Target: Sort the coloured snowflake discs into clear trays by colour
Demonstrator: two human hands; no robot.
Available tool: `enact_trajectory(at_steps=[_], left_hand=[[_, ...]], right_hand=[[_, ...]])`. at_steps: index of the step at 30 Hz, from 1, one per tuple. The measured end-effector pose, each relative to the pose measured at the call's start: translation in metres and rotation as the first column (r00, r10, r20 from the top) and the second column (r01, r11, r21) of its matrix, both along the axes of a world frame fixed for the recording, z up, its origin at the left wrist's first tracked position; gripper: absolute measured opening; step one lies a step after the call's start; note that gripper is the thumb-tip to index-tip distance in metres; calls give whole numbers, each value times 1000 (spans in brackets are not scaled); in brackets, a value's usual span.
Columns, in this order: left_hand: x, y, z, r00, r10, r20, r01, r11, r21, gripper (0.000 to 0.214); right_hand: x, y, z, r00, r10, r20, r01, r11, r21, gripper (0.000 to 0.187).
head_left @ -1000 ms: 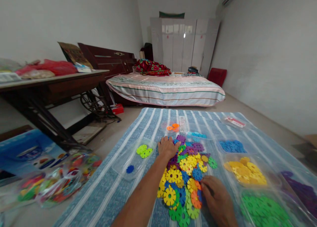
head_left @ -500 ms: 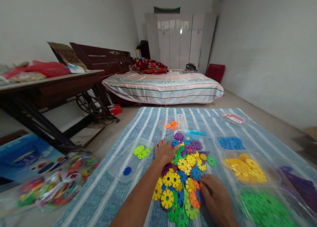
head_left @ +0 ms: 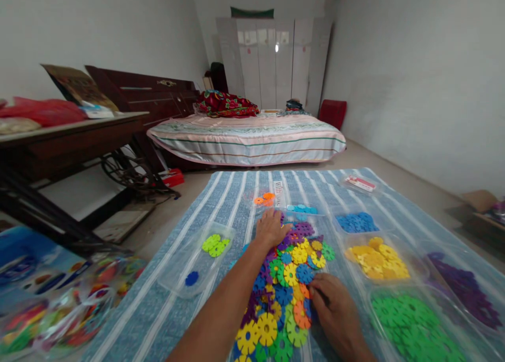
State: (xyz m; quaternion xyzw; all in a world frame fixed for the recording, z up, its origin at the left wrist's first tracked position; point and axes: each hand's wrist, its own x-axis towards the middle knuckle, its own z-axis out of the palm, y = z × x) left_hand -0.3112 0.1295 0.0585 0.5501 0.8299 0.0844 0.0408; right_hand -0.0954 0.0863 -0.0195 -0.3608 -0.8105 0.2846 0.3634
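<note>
A heap of coloured snowflake discs (head_left: 290, 278) lies on a blue striped cloth (head_left: 232, 199). My left hand (head_left: 270, 229) rests palm down on the far end of the heap, fingers curled over purple and blue discs. My right hand (head_left: 333, 312) sits at the near right edge of the heap, fingers pinched by an orange disc (head_left: 302, 314); what it grips is hidden. Clear trays hold sorted discs: lime ones with a single blue one (head_left: 213, 244), yellow (head_left: 376, 257), blue (head_left: 355, 222), green (head_left: 410, 322), purple (head_left: 465, 288), orange (head_left: 264, 199).
A striped bed (head_left: 248, 138) and white wardrobe (head_left: 272, 62) stand beyond the cloth. A dark wooden table (head_left: 71, 141) with a treadle frame is at the left. Bags of coloured pieces (head_left: 59, 309) lie on the floor at the near left. A cardboard box (head_left: 479, 201) is at the right.
My view has shifted right and down. My left hand slid slightly forward over the heap's far end. My right hand stays at the near right edge.
</note>
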Motion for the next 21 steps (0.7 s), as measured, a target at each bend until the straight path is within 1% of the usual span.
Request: enact_trajectory(at_steps=[1, 3, 6, 9, 11, 12, 14, 15, 16, 18, 19, 21], left_hand=[[-1, 6, -3, 1000, -10, 18, 10, 1000, -23, 54], [-1, 8, -8, 999, -34, 35, 35, 999, -36, 50], [5, -10, -10, 992, -120, 27, 120, 993, 5, 43], [15, -34, -1, 980, -197, 7, 197, 980, 1, 42], [23, -42, 9, 983, -184, -6, 184, 981, -61, 42], [27, -42, 14, 986, -164, -20, 161, 982, -93, 44], [37, -34, 22, 987, -148, -56, 141, 982, -125, 47], [41, -26, 24, 983, -168, -67, 159, 980, -118, 47], [46, -18, 24, 975, -214, -62, 207, 973, -106, 46], [56, 1, 21, 952, -307, -5, 305, 947, -98, 46], [60, 9, 17, 944, -329, 24, 330, 938, -104, 47], [67, 19, 8, 946, -317, 62, 323, 938, -128, 52]], right_hand=[[0, 0, 0, 1000, -4, 0, 4, 1000, 0, 20], [0, 0, 0, 1000, -2, 1, 2, 1000, 2, 20], [0, 0, 1, 1000, 20, 9, -20, 1000, 3, 20], [-1, 1, 1, 1000, 21, 16, -21, 1000, 9, 20], [-2, 1, 2, 1000, 16, 24, -16, 1000, 8, 20], [-2, 1, 2, 999, 15, 28, -16, 1000, 4, 20], [-3, 2, 2, 999, 23, 36, -22, 1000, -9, 20], [-3, 2, 2, 999, 26, 37, -25, 1000, -15, 20], [-3, 2, 2, 999, 28, 35, -28, 999, -19, 19], [-2, 3, 2, 999, 31, 27, -31, 999, -24, 18], [-2, 3, 2, 999, 36, 22, -35, 999, -25, 18], [-2, 3, 2, 999, 48, 11, -47, 999, -24, 19]])
